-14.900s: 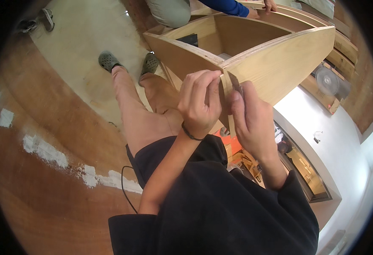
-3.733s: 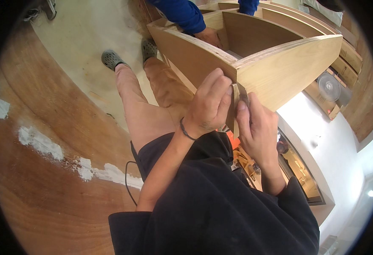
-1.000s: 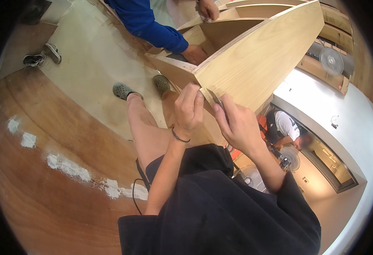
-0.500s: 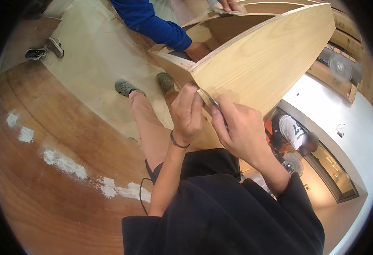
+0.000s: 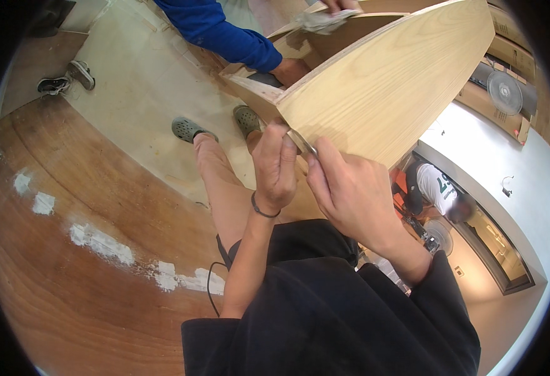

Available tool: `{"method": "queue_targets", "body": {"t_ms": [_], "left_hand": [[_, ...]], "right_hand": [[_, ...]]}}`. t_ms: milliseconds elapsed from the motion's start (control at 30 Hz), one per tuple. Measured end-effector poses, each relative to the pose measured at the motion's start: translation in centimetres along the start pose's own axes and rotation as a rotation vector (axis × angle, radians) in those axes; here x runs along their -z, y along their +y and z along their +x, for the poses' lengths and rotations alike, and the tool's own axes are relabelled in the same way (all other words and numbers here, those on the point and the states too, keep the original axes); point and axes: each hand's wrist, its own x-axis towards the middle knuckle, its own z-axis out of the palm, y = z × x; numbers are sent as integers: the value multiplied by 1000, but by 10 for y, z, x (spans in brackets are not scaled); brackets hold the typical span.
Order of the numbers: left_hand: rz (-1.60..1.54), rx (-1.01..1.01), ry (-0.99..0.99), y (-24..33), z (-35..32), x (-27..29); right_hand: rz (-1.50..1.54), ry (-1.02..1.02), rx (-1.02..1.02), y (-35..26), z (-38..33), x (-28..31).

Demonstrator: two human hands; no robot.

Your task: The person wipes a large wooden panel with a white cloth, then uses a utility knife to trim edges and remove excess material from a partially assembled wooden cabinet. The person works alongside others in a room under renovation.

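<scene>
Fingers curled in on the left hand [image 5: 275, 172], near corner of the wooden cabinet [image 5: 388, 84]; can't tell if they're clamped on anything. Thin flat tool [image 5: 302, 143] slants between both hands at that edge, right hand [image 5: 353, 194] gripping its lower end.

Head-worn fisheye view — wide, facing down, close over left hand [image 5: 276, 166] and right hand [image 5: 355, 194]

A workshop or a room being fitted out was suggested: an open wooden carcass [image 5: 394, 81] was seen, a brown wooden surface [image 5: 87, 301] was daubed with white patches [image 5: 103, 243], and cardboard boxes [image 5: 485, 116] were placed near a fan [image 5: 504, 92].
</scene>
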Motion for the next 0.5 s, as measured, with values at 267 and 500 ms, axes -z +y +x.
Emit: {"method": "queue_targets", "body": {"t_ms": [267,500], "left_hand": [[95,10,-8,8,3,1],[72,-3,13,2,1,-1]], "right_hand": [[38,31,-1,-1,-4,-2],[-15,-4,-8,-1,-3,4]]}}
